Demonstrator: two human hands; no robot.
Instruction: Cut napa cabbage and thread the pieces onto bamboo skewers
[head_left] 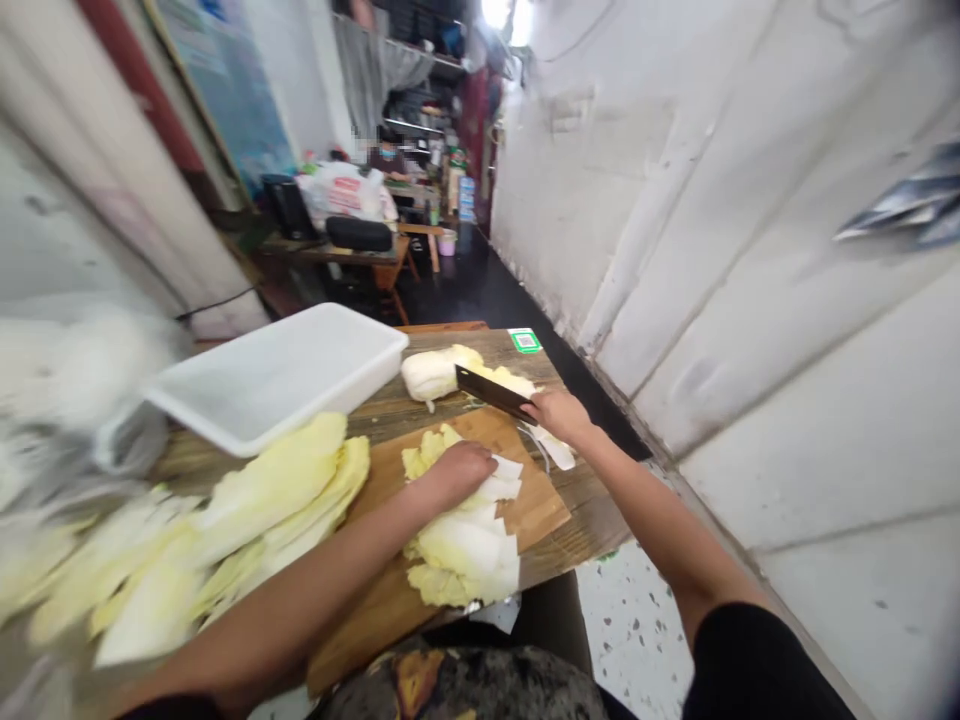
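Observation:
My right hand [559,412] is closed round the handle of a dark-bladed kitchen knife [495,391], held above the far edge of the cutting board [544,510]. On the board, my left hand [465,470] curls over a stack of napa cabbage leaves [465,550], whose white stem ends are cut straight and face right. Its fingertips are partly hidden. Beyond the knife rests a pale piece of napa cabbage [429,375], with yellow leaf parts showing behind the blade. White trimmings [553,447] lie at the board's right edge.
A white plastic tub [277,365] stands at the far left of the wooden table [600,520]. More cabbage leaves [277,490] are piled left of the board. A white wall [720,300] runs along the right. A person [386,160] sits at the back near another table.

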